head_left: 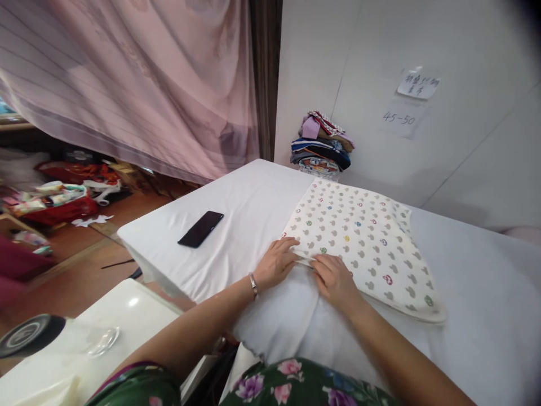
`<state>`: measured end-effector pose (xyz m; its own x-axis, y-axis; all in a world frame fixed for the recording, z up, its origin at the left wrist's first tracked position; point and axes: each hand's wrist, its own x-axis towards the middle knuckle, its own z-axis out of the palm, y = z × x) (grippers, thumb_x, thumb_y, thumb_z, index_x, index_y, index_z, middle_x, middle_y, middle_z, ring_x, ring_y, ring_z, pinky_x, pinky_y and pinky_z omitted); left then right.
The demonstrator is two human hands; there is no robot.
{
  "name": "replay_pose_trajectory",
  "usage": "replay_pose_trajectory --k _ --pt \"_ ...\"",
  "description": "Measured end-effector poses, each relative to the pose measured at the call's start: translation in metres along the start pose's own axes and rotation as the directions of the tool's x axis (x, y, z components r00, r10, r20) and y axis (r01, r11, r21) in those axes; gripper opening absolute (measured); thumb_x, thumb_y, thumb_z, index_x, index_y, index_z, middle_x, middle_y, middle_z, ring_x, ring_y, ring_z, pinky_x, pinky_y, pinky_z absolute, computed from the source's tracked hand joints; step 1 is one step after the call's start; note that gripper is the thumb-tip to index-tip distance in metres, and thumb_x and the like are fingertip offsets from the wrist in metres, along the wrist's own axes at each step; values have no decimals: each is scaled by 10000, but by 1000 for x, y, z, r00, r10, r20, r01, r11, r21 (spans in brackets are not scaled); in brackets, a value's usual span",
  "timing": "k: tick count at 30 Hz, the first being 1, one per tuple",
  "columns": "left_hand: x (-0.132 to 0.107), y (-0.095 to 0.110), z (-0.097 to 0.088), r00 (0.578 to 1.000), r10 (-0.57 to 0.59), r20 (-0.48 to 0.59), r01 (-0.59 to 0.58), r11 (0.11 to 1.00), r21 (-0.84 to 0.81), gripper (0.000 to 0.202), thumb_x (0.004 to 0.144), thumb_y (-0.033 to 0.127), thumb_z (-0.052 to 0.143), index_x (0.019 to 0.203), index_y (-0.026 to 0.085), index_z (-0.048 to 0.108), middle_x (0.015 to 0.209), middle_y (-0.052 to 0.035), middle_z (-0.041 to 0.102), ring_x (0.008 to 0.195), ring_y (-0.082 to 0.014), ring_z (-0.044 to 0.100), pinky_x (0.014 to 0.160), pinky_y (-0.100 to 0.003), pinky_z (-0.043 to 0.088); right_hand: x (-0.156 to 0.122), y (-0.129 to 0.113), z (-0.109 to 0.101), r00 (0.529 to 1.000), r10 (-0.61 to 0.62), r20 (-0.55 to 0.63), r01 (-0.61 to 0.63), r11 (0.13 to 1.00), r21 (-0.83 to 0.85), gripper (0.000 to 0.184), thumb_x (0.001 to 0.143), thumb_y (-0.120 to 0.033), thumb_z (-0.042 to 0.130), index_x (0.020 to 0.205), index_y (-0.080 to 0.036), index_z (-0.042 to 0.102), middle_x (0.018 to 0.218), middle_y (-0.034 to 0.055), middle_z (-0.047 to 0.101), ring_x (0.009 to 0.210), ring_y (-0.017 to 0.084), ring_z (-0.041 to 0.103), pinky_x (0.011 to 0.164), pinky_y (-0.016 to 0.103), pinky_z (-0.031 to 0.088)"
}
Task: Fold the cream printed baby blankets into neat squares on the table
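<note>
A cream cloth [363,237] printed with small grey and coloured shapes lies flat on a white-covered table [249,203]. My left hand [275,264] rests on the cloth's near left edge, its fingers curled over the hem. Beside it, my right hand [336,280] pinches the same edge. The two hands almost touch. A silver bracelet [253,286] sits on my left wrist.
A black phone [200,228] lies on the table to the left. Folded clothes [322,148] are stacked against the white wall at the table's far end. A pink curtain [139,84] hangs at left, above floor clutter. A white surface [127,307] with a glass dish [101,341] stands near left.
</note>
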<state>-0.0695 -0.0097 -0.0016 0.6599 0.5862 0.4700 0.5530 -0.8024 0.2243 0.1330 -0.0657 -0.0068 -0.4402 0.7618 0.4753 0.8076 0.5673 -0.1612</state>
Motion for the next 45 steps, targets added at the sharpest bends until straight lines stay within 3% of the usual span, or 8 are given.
replay_pose_trajectory --k 3,7,11,20,26,31,39,45 --pt "-6 0 -1 999 -40 -4 40 998 -41 183 840 197 442 847 205 625 1222 -61 499 1215 -195 367 1022 -408 306 2 -8 -2 997 47 54 -44 998 -54 238 815 -148 473 1041 -166 542 1098 97 542 1056 233 452 862 372 358" --pt "-4 1 0 999 -36 -10 35 997 -67 175 836 211 448 851 210 622 1219 -63 503 1197 -198 389 1018 -418 310 5 -8 -1 993 117 -12 -117 980 -161 202 835 -130 446 990 -170 569 1132 115 533 1091 254 431 861 398 342" --pt "-3 0 0 999 -39 -2 39 999 -6 182 830 181 438 859 207 616 1222 -65 504 1193 -204 393 989 -413 329 2 -2 0 997 78 -25 -81 985 -151 223 844 -97 408 946 -174 591 1115 104 550 1069 238 450 835 376 350" --pt "-11 -10 1 956 -292 1 287 941 178 134 762 116 488 803 182 597 1211 -86 506 1138 -238 418 868 -393 388 -5 5 10 999 31 -19 -32 996 -78 222 857 -116 385 940 -171 584 1031 86 584 962 211 505 803 348 365" --pt "-20 2 -12 982 -183 -49 187 975 120 169 808 144 451 852 197 605 1167 -62 523 1121 -207 426 923 -371 355 -7 6 10 998 56 -23 -58 994 -87 239 857 -96 365 947 -171 573 1111 97 557 1017 217 488 824 355 358" --pt "-26 -5 -11 938 -345 0 342 929 140 158 798 149 478 868 197 610 1097 -69 531 963 -196 507 822 -353 408 -7 3 11 998 61 -11 -62 993 -100 237 856 -84 367 946 -158 573 1172 104 524 1064 224 461 864 367 349" --pt "-29 -6 -7 986 -132 -98 152 959 238 193 837 117 415 803 179 595 1036 -56 556 936 -171 512 812 -323 414 -10 4 16 999 35 3 -35 994 -101 261 844 -80 363 960 -156 584 1153 113 528 1053 232 458 847 365 373" --pt "-31 -10 -7 971 -210 -116 227 960 163 182 767 67 454 851 183 566 1035 -58 546 923 -163 524 808 -304 428 -9 1 14 1000 19 -14 -20 997 -71 273 859 -90 338 922 -168 592 1154 110 532 1065 218 455 829 350 378"
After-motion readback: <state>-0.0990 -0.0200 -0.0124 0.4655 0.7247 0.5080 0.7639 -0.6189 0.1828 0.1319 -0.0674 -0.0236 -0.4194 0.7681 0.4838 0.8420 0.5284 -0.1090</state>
